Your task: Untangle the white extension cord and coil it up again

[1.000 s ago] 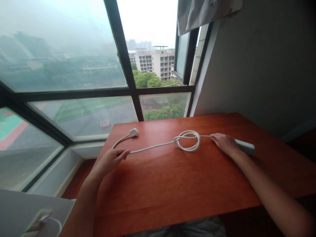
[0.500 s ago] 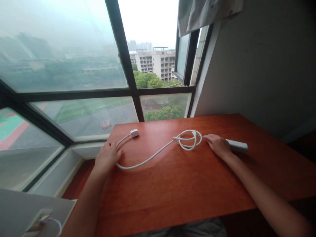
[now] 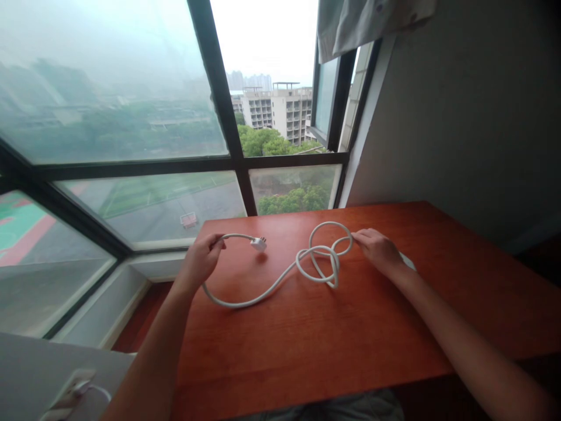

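Note:
A white power cord (image 3: 267, 297) runs across the wooden table between my hands. Near its left end my left hand (image 3: 202, 257) pinches the cord, and the white plug (image 3: 258, 244) hangs just right of my fingers with its prongs pointing up and right. Loose loops of the cord, crossed over one another, lie in the middle. My right hand (image 3: 377, 250) grips the cord at the right of these loops. Behind that wrist a small part of a white block (image 3: 408, 261) shows; most of it is hidden.
The red-brown table (image 3: 333, 345) has its far edge by the window (image 3: 293, 190). A dark wall (image 3: 447, 128) rises at the right. At lower left, a wall socket (image 3: 72, 393) holds another white plug with a cable.
My left hand has lifted and now pinches the cord, and the plug has moved right and turned. The loops have loosened and spread. My right hand has shifted slightly left and up.

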Available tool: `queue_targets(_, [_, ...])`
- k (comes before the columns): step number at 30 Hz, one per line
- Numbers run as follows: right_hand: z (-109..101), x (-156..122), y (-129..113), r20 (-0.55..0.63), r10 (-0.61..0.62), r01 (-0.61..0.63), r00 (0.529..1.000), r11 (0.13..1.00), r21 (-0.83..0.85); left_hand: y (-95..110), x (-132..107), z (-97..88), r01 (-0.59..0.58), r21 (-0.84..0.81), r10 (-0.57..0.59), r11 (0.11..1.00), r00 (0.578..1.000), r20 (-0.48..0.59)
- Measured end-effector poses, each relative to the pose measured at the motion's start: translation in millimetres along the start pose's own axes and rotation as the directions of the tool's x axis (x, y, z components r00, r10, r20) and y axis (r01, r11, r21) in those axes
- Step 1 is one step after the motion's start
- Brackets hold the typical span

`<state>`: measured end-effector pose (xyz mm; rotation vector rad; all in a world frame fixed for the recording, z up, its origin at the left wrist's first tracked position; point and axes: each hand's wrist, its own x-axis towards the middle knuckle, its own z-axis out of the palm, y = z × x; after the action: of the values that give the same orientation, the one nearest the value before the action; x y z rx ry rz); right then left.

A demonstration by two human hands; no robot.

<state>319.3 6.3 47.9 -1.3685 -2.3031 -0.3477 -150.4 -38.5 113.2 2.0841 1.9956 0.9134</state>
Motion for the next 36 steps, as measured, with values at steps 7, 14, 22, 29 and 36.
queue_targets(7, [-6,19,-21,0.046,-0.098,0.1,0.994,0.994,-0.047,63,22,-13.4,-0.132,-0.27,0.129,0.954,0.991,-0.03])
queue_targets(14, [-10,34,-42,0.061,-0.185,0.188,0.981,0.981,-0.042,115,29,-8.4,-0.275,-0.06,0.278,0.959,0.959,0.055])
queue_targets(22, [-13,44,-66,0.107,-0.137,0.147,0.985,0.986,-0.083,144,19,5.2,-0.303,-0.024,0.304,0.953,0.95,0.074])
queue_targets(29, [-12,42,-69,0.089,-0.118,0.125,0.989,0.989,-0.085,147,9,-3.6,-0.309,-0.131,0.32,0.942,0.945,0.069])
queue_targets(36, [-15,45,-78,0.053,-0.149,0.153,0.987,0.986,-0.065,151,13,23.7,-0.305,-0.076,0.307,0.949,0.952,0.016])
